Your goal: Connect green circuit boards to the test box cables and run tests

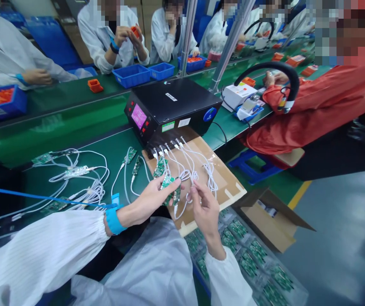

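My left hand [152,196], with a blue strap at the wrist, is closed on green circuit boards [169,182] above the cardboard sheet [229,180]. Just right of it, my right hand [204,204] pinches a white cable [194,175] between thumb and fingertips. Several white cables run from the front of a black box [174,102] with a pink screen [138,116]. More boards with cables attached, such as a small one [136,165], lie on the green table left of my hands.
A tray of circuit boards [249,263] is below right, beside an open carton [273,216]. Tangled cables [89,191] lie at left. A blue cord [42,194] runs to my left wrist. Beyond are blue bins [131,76] and people in white coats; a person in red is at right.
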The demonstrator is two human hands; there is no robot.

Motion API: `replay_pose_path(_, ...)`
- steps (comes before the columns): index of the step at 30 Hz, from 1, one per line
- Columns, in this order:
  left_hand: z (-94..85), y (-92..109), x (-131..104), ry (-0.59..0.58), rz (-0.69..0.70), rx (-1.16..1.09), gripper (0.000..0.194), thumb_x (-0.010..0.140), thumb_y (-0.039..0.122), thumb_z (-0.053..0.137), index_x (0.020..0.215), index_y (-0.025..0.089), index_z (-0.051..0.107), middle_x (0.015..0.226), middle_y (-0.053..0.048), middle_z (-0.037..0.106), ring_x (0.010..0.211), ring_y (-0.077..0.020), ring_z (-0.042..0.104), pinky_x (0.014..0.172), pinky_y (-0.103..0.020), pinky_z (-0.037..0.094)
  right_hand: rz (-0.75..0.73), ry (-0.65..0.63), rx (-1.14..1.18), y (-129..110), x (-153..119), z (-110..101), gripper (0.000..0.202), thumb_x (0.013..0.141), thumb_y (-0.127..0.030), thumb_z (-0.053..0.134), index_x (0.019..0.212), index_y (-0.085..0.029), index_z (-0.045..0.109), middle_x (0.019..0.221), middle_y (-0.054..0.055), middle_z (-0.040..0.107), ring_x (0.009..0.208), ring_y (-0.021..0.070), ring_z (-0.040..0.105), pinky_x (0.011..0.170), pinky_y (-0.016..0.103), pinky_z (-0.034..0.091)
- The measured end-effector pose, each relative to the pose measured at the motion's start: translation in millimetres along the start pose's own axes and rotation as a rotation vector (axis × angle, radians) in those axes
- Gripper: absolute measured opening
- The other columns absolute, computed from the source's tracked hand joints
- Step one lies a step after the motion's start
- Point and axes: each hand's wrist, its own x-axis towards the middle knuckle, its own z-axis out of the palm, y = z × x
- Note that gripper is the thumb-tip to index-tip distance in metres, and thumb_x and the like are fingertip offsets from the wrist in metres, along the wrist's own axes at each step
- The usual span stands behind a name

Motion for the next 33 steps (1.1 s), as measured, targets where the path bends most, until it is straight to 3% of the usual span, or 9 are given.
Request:
replay_pose_path(4, 5.0, -1, 1, -0.038, -0.050, -0.168, 0.052, 0.085, 0.067, 0.075, 0.086, 0.016, 0.063, 0.077, -0.001, 0.060, 0.064, -0.0117, 0.052, 0.063, -0.026, 0.045, -0.095, 0.023, -0.027, -8, 8, 5, 0.026, 0.102, -0.024, 0.062, 0.125, -0.025, 0.076, 0.097, 0.006, 0.077, 0.084, 0.0186, 0.072, 0.078, 0.035, 0.063)
replay_pose_path(9, 6.3, -4, 1, -0.009, -0.100, -0.263, 0.048, 0.081, 0.059, 0.083, 0.092, 0.016, 0.065, 0.084, -0.002, 0.061, 0.070, -0.0119, 0.054, 0.063, -0.025, 0.045, -0.108, -0.058, 0.009, -18, 12, 6, 0.027, 0.102, -0.021, 0.062, 0.125, -0.025, 0.076, 0.096, 0.005, 0.074, 0.073, 0.0144, 0.069, 0.070, 0.031, 0.062)
replay_pose_path(13, 7.6, -3, 0, -0.010, -0.106, -0.248, 0.047, 0.083, 0.057, 0.083, 0.097, 0.015, 0.066, 0.085, -0.001, 0.061, 0.072, -0.0117, 0.052, 0.064, -0.024, 0.046, -0.089, -0.015, 0.053, -20, 11, 10, 0.034, 0.101, -0.020, 0.064, 0.134, -0.025, 0.069, 0.094, 0.003, 0.075, 0.081, 0.0158, 0.073, 0.074, 0.031, 0.062)
replay_pose_path(19, 6.5, -3, 0, -0.002, -0.107, -0.251, 0.046, 0.082, 0.055, 0.084, 0.093, 0.016, 0.064, 0.081, 0.000, 0.059, 0.072, -0.0115, 0.051, 0.063, -0.024, 0.044, -0.149, 0.024, -0.004, -22, 13, 7, 0.014, 0.099, -0.022, 0.067, 0.108, -0.022, 0.077, 0.093, 0.006, 0.072, 0.082, 0.0164, 0.069, 0.064, 0.028, 0.056)
replay_pose_path(33, 8.5, -3, 0, 0.005, -0.093, -0.180, 0.056, 0.073, 0.063, 0.087, 0.088, 0.017, 0.061, 0.077, 0.001, 0.059, 0.065, -0.0108, 0.051, 0.062, -0.026, 0.042, -0.094, 0.019, 0.019, -29, 13, 12, 0.008, 0.101, -0.022, 0.063, 0.106, -0.022, 0.070, 0.094, 0.004, 0.063, 0.080, 0.0149, 0.069, 0.073, 0.031, 0.059)
